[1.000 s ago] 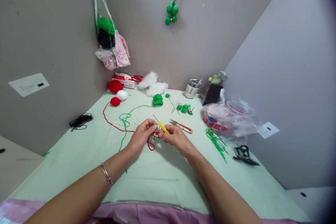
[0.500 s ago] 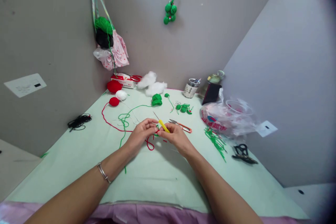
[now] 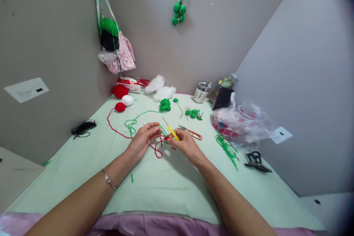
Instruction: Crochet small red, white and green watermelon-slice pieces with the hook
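Observation:
My right hand (image 3: pixel 186 145) is closed around a crochet hook (image 3: pixel 173 132) with a yellow handle, its thin metal shaft pointing up and left. The same fingers pinch a small red crochet piece (image 3: pixel 166 138), with green yarn beside it. Just left of this piece is my left hand (image 3: pixel 144 138), its fingers loosely curved and apart; whether a strand runs over them is hard to see. A loop of red yarn (image 3: pixel 158 153) hangs between the hands. Thread snips (image 3: pixel 190 132) with orange handles lie beyond my right hand.
Red yarn balls (image 3: pixel 120 107), a white ball (image 3: pixel 127 100), green yarn (image 3: pixel 165 105) and white stuffing (image 3: pixel 164 93) lie at the back. Small green crocheted pieces (image 3: pixel 194 113) are behind the snips. Right: a plastic bag (image 3: pixel 240 123), cut green strands (image 3: pixel 227 151) and a black clip (image 3: pixel 257 162).
My left hand has moved slightly left, away from the red piece, and its fingers have loosened. My right hand keeps the hook and piece nearly in place. The green strand below my left wrist has shifted.

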`<state>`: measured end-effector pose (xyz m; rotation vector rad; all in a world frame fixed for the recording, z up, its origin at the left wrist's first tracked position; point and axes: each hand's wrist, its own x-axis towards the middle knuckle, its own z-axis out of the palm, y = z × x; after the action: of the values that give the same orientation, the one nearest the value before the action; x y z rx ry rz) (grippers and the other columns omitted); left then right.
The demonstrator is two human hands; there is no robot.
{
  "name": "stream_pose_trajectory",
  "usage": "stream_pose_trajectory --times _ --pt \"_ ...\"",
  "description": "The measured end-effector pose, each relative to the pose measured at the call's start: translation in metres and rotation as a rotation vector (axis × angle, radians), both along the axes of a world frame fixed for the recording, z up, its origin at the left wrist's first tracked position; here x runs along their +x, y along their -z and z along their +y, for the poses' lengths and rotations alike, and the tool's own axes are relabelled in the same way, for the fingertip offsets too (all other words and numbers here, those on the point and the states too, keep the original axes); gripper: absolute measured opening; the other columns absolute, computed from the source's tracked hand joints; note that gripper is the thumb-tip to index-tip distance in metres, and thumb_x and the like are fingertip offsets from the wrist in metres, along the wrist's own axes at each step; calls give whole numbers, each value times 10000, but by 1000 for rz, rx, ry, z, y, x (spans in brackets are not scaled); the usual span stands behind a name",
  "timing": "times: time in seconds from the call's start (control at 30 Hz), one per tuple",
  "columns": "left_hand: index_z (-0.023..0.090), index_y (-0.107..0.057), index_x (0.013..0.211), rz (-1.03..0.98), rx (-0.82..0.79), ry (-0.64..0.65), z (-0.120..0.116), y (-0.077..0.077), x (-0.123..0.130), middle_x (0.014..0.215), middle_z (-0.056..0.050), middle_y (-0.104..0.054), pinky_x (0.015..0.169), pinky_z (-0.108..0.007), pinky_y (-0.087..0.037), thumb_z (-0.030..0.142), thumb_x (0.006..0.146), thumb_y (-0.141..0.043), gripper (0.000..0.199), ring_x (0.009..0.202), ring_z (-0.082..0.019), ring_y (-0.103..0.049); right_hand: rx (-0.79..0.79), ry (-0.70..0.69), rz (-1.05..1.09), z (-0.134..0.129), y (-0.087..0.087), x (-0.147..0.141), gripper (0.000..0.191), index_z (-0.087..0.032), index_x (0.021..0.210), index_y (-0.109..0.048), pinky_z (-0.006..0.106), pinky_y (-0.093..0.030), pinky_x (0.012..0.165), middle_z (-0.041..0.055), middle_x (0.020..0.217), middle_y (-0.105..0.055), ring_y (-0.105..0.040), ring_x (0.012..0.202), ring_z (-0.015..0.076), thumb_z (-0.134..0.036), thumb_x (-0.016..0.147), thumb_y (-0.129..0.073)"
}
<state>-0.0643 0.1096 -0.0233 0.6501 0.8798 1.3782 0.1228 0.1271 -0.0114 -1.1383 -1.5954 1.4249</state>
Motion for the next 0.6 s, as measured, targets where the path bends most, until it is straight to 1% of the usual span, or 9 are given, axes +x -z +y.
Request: stream_pose_trajectory --times 0.07,0.13,0.27,0.37,0.43,0.5,0.53,0.57,0.6 --pt "152 -728 932 -9 0 -35 2 -1 -3 846 -29 -771 825 -218 -606 119 798 -827 169 782 -118 -745 -7 17 25 1 0 0 249 -207 738 -595 269 -298 594 -44 705 -569 -420 628 116 -383 690 -764" --pt "157 -723 929 -6 4 -68 3 -1 -5 857 -32 -769 850 -229 -608 125 798 -830 172 800 -122 -748 -21 31 50 2 -1 1 253 -213 762 -590 265 -277 558 -49 714 -568 -384 590 103 -381 685 -763" --pt "172 -701 909 44 25 -134 5 3 -8 830 -19 -746 842 -243 -600 168 758 -867 225 785 -127 -735 -70 26 94 4 -4 2 270 -224 840 -606 261 -204 496 -87 657 -499 -276 503 76 -373 675 -760" --pt "182 -701 899 135 56 -158 9 3 -12 811 -10 -728 814 -265 -586 244 740 -884 250 764 -139 -717 -118 -14 116 3 -7 2 264 -217 838 -620 258 -168 482 -107 587 -435 -229 471 65 -366 666 -754" --pt "184 -731 892 231 89 -154 10 -4 -15 761 -1 -706 751 -275 -566 295 740 -889 245 710 -150 -682 -147 -38 126 3 -10 3 258 -210 830 -624 253 -151 478 -118 549 -386 -208 465 62 -368 668 -749" --pt "196 -773 873 340 135 -152 4 -18 -15 679 23 -651 671 -270 -518 297 732 -899 214 629 -146 -602 -165 -47 136 4 -11 5 257 -207 832 -622 250 -135 474 -129 527 -338 -185 463 63 -375 677 -740" --pt "212 -791 859 391 167 -158 -3 -26 -14 655 36 -620 648 -265 -492 272 726 -904 184 608 -142 -552 -171 -47 140 5 -11 7 260 -207 836 -622 249 -130 471 -133 520 -319 -174 462 63 -383 683 -736" --pt "233 -805 843 430 200 -165 -12 -35 -11 658 38 -607 657 -265 -483 253 735 -897 143 621 -145 -529 -173 -43 144 6 -11 8 265 -208 841 -622 248 -127 468 -137 514 -303 -165 459 65 -393 687 -731" --pt "252 -819 831 461 232 -160 -25 -42 -8 697 24 -633 689 -271 -490 243 743 -891 114 662 -158 -541 -172 -37 148 7 -10 8 271 -209 845 -623 248 -126 465 -139 507 -292 -160 457 67 -406 690 -725"
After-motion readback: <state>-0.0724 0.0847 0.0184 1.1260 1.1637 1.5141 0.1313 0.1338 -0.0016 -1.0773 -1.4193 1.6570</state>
